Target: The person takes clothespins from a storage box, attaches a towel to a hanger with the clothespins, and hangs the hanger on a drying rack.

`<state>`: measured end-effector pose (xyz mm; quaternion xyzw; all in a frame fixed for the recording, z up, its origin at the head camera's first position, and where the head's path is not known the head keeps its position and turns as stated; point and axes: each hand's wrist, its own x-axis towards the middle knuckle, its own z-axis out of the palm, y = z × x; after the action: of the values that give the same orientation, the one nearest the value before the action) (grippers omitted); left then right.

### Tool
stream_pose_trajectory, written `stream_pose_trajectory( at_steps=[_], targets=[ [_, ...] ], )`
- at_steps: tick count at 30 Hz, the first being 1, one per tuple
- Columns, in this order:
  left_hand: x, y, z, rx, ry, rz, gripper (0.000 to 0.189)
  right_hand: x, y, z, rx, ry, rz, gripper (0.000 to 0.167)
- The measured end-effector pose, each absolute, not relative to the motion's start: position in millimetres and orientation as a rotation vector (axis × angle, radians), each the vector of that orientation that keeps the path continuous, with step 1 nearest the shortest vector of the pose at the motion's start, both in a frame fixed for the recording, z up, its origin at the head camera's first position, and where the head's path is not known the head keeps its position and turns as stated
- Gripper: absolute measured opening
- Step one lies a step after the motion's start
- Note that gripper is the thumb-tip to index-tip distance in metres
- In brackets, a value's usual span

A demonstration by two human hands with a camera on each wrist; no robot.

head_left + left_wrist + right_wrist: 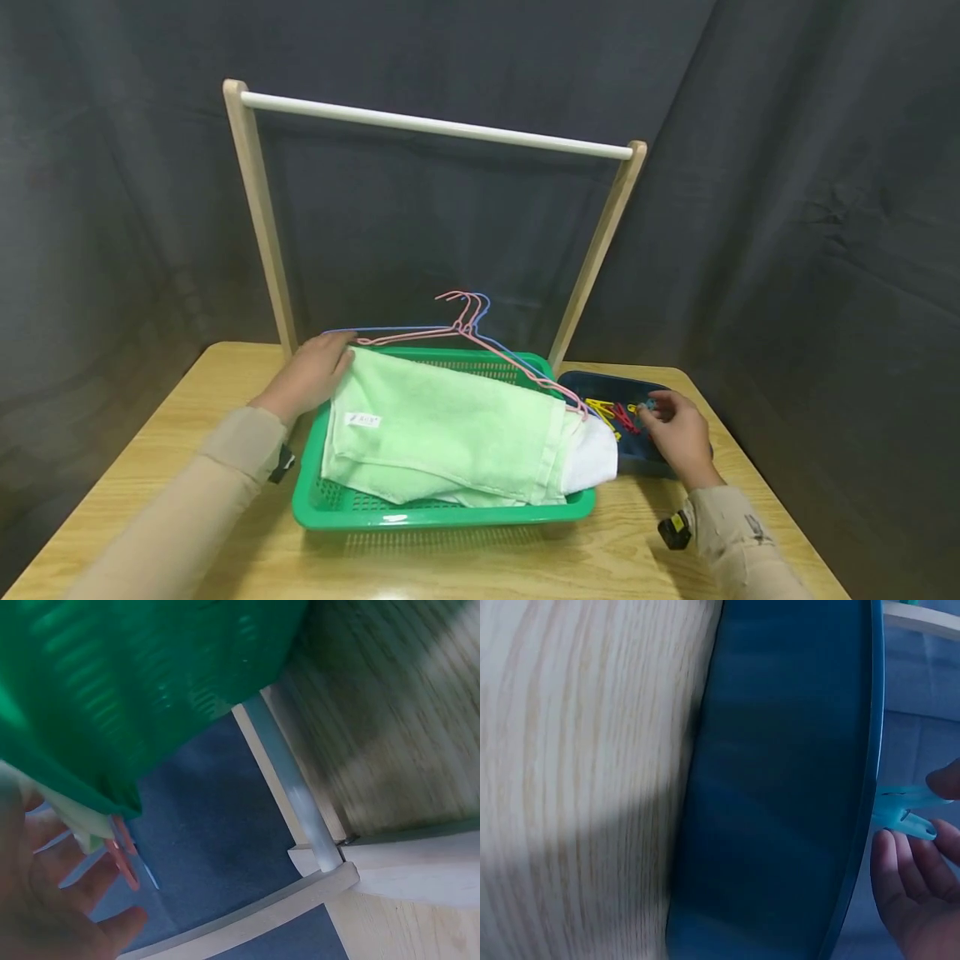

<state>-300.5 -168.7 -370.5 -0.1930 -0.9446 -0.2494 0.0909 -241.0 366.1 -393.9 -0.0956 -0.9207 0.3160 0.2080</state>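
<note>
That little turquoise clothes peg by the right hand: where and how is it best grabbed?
Probably by the two splayed handles of the turquoise peg, thumb on one and fingers on the other, coming from the side where the right hand is. The handles spread apart toward that hand while the other end points away, so a pinch there should squeeze them together.

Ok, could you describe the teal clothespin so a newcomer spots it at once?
In the head view, find the green basket, then the dark blue tray to its right. There the right grip pinches the teal clothespin. Unlike the yellow and red clothespins, it's greenish-blue and held.
</note>
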Motion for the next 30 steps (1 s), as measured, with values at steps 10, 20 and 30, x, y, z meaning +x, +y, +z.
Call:
stream_pose_trajectory(
  at_steps=[10, 20, 30],
  targets=[
    [-298.8, -170.0, -371.6, -0.557, -2.829, -0.711, 0.046, -237.8, 363.0, -396.4, -0.165, -2.556, 0.797, 0.034],
    [-299.2, -174.4, -371.7, -0.554, -2.825, -0.874, 0.045, -234.7, 359.5, -395.4, -0.181, -2.57, 0.809, 0.036],
    [-293.8, -173.4, -369.2, -0.53, -2.798, -0.906, 0.038, -234.3, 360.1, -395.1, -0.173, -2.555, 0.819, 0.035]
  ],
)
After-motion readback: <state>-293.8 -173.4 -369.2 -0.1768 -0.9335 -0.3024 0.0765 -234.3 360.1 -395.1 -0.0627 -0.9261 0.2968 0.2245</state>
